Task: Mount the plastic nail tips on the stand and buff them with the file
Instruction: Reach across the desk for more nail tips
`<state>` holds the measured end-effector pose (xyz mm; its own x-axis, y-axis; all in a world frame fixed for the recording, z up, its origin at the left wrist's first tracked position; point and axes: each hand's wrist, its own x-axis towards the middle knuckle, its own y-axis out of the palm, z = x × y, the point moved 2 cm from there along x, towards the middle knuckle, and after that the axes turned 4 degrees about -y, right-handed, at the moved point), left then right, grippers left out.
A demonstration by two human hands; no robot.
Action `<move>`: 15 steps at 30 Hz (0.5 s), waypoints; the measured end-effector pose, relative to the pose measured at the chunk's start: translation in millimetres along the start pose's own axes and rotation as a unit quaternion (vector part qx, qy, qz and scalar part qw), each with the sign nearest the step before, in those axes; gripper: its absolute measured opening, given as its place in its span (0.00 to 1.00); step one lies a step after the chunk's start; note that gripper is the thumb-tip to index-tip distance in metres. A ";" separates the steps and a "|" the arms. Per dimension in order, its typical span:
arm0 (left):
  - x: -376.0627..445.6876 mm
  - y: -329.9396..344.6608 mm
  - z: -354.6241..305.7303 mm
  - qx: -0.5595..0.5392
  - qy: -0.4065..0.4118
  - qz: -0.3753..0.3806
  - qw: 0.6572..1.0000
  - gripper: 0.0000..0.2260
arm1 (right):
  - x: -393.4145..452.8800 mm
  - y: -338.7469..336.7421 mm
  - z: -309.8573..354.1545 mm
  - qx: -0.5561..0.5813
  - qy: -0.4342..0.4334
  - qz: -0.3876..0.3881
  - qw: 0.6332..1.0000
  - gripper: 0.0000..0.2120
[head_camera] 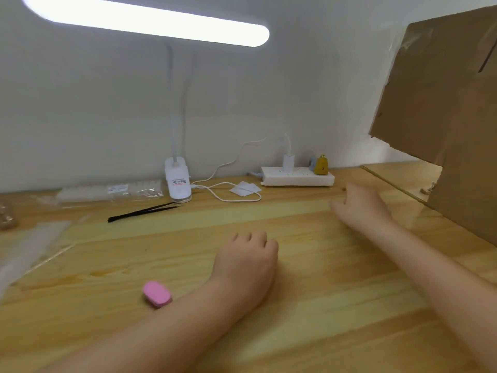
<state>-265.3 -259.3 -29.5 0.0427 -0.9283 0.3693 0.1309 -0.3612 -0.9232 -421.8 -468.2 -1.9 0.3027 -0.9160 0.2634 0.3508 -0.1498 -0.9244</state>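
Neither grip holds anything: the left hand [246,261] rests curled on the tabletop [309,305], the right hand [361,204] reaches out, fingers relaxed. The pink file [157,294] lies beside the left forearm.

— What do you have in front of you?

— You sit at a wooden table [309,305] of pale pine boards, and its far edge meets a plain white wall [94,103].

— And the light?

— A long lamp bar [150,21] shines white above you, very bright. Its thin neck goes down to a white clamp base [177,181] at the back of the table.

— What else is at the wall?

— You see a white power strip [297,176] with a charger plugged in, and a white cable [228,193] lying in a loop. On your right a brown cardboard sheet [443,117] stands up on the table.
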 end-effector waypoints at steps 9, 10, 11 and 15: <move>-96.3 -70.4 43.0 0.040 -0.145 -0.001 0.989 0.15 | -113.9 -4.5 174.1 0.201 -0.268 0.020 0.942 0.03; -114.1 -80.5 54.1 0.012 -0.169 -0.011 0.985 0.14 | -122.3 0.2 189.6 0.211 -0.284 0.034 0.935 0.03; -132.8 -91.5 63.3 -0.029 -0.193 -0.025 0.980 0.13 | -129.5 5.4 206.0 0.220 -0.297 0.049 0.928 0.03; -207.2 -134.6 81.1 -0.139 -0.274 -0.067 0.949 0.18 | -156.8 26.2 271.9 0.244 -0.336 0.107 0.903 0.05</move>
<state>-211.5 -11.2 26.9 0.5625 -0.7156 0.4141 -0.0928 -0.5524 -0.8284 -219.2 -227.3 7.7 0.8218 -0.4474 0.3528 0.5202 0.3366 -0.7849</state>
